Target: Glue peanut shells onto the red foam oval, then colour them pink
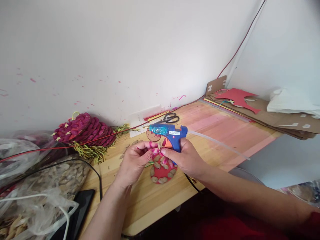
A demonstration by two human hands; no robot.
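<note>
My right hand (186, 156) grips a blue and orange hot glue gun (170, 133) with a clear glue stick (217, 143) jutting out of its back to the right. Its nozzle points left. My left hand (135, 161) pinches a small tan shell (159, 145) at the fingertips, just under the gun. Below both hands a red disc (162, 171) lies on the wooden table (212, 126), with several shells stuck round its rim.
Black scissors (171, 117) lie near the wall. A pile of magenta woven discs (85, 131) with yellow-green fringe sits at left, a plastic bag of shells (50, 180) and a dark phone (80, 210) nearer me. Cardboard and red paper (237, 98) are stacked at right.
</note>
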